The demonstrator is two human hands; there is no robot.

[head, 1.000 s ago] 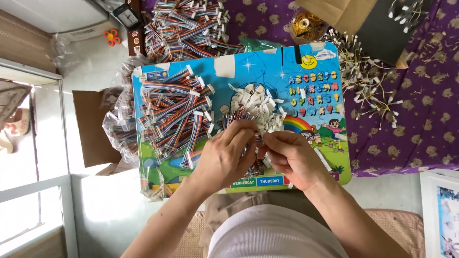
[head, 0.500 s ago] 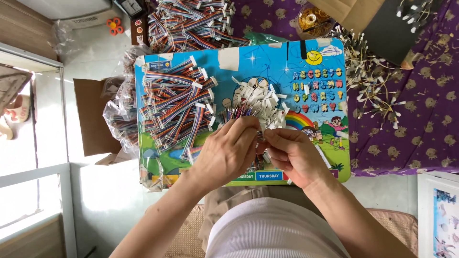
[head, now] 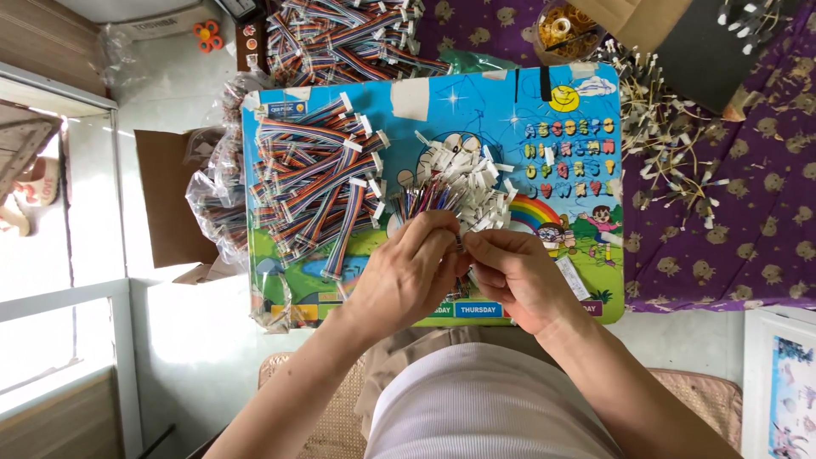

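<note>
Rainbow-coloured wire bundle (head: 448, 197) pinched between left hand (head: 406, 276) and right hand (head: 514, 276).

I see a glossy printed plastic board (head: 510, 110), rainbow plastic-sheathed ribbon cables (head: 314, 183) with matt white plastic connectors (head: 463, 166), crinkly clear bags (head: 212, 204), soft purple cloth (head: 748, 221), brown cardboard (head: 166, 195)

- A picture board (head: 510, 102) lies flat before the person, across the lap.
- A heap of ribbon cables (head: 314, 183) rests on the board's left part.
- A bundle of connector wires (head: 455, 187) sits at the board's middle, just beyond both hands.
- More ribbon cables (head: 340, 34) lie behind the board.
- Loose wire pieces (head: 671, 144) lie on the cloth (head: 748, 238) to the right.
</note>
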